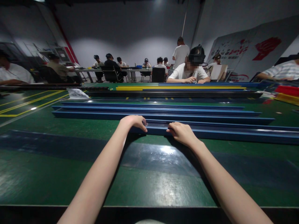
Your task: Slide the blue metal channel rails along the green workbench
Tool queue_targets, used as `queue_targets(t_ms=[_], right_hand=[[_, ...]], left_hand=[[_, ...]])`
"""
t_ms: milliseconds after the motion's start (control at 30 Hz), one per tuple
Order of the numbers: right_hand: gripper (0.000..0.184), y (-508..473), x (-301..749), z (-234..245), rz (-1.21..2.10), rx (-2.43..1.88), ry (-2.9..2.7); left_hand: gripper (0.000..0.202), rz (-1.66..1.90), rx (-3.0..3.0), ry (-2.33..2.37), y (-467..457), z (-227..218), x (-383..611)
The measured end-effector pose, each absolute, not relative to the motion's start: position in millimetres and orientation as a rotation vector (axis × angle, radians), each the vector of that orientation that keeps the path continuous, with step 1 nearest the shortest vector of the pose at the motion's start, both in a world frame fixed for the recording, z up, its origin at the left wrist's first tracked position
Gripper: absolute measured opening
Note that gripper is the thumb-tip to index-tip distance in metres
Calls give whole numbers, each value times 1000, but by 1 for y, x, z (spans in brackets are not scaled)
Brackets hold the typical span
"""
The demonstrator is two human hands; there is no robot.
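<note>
Apparently partway through handling the near blue rail (pixel 233 134), lying across the green table (pixel 140 193) with its left end by the hands. Bent over that end with the left hand (pixel 138 121), thumb and fingertips drawn close together at the trough; curled against the near wall, a little farther right, with the right hand (pixel 181 132). Impossible to tell, for either set of fingers, whether gripping the rail or merely resting on it. Looking unfinished, with both hands at the rail and neither drawn away. Lying just behind, touched by neither hand: more blue rails (pixel 210 119), set too close together to count surely, and equally hard to judge as done or left. Hidden: both palms, plus part of the rail's left end beneath the left hand. Hard to make out: a pale glint by the left fingertips, perhaps plastic, perhaps only shine. Cut off: the near rail's far end, past the right edge.
</note>
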State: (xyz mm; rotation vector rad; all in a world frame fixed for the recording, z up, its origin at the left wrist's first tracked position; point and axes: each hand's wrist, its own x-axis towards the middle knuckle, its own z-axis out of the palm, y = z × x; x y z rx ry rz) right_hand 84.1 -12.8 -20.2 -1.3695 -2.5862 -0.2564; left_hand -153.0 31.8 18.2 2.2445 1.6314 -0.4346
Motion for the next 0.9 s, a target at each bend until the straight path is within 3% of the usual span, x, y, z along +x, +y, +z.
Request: queue_targets(t_ms=[900], right_hand=[[26, -14, 101, -11, -349, -1485, -2657]], left_hand=[[58, -397, 2291, 1555, 26, 22, -140]])
